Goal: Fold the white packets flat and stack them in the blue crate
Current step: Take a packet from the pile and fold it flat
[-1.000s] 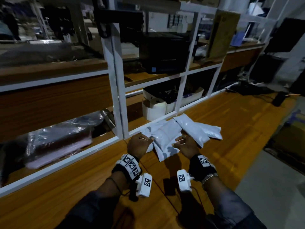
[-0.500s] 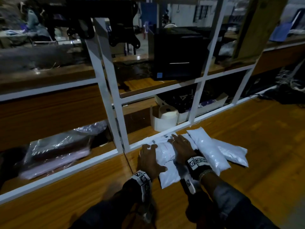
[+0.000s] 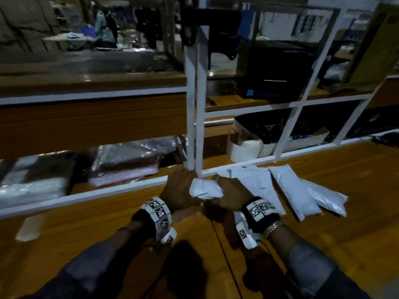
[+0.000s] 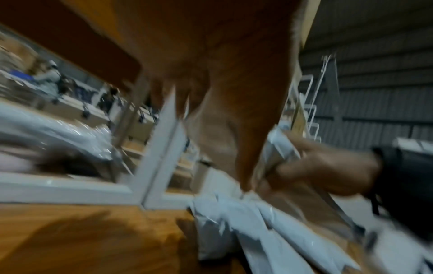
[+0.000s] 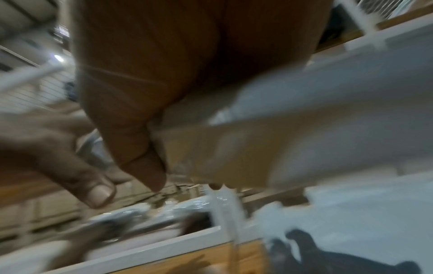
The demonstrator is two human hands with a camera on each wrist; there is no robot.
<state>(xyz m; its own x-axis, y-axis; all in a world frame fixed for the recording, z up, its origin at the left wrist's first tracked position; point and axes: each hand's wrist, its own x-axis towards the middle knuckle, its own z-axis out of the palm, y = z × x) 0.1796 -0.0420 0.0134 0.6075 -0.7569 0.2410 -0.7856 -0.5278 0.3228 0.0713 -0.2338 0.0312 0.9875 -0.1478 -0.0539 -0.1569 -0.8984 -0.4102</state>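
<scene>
A folded white packet [image 3: 205,188] is lifted just above the wooden table, held between both hands. My left hand [image 3: 180,190] grips its left end and my right hand [image 3: 232,196] grips its right end. In the right wrist view the thumb [image 5: 138,153] pinches the packet [image 5: 293,118]. Three more white packets [image 3: 291,190] lie flat on the table to the right, by the white frame. The left wrist view is blurred and shows the packets [image 4: 269,228] below my hand. No blue crate is in view.
A white metal shelf frame [image 3: 195,126] stands right behind the hands. Plastic-wrapped goods [image 3: 127,162] lie on the low shelf at left, a label roll [image 3: 248,145] and a black printer [image 3: 274,72] at right. The wooden table [image 3: 86,229] spreads left and front.
The hands pressed the packet flat on the table, then folded it smaller and lifted it between them. The head view has swung left and closer.
</scene>
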